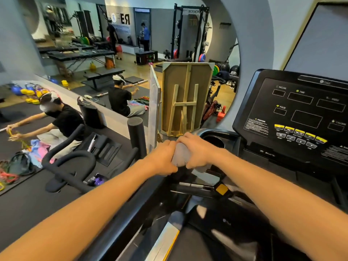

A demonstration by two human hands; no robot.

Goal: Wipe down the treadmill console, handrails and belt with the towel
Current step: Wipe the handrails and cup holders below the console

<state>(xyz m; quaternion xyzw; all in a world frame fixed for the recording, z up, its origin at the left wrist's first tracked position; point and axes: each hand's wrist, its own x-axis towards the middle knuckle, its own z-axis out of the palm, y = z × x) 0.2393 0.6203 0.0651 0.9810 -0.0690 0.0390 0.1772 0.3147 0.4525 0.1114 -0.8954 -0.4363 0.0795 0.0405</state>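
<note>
Both hands wrapped round the grey towel [179, 155] on the treadmill's left handrail [190, 178]: left hand [163, 157] curled over its near-left side, right hand [197, 150] gripping from the right, knuckles almost touching. Bunched into a thick wad between the palms, likely so the cloth circles the bar and scrubs it all round in one pass. Held just beside the cup holder [214, 143] and left of the dark console [293, 113], belt [216, 242] below judged not yet reached.
</note>
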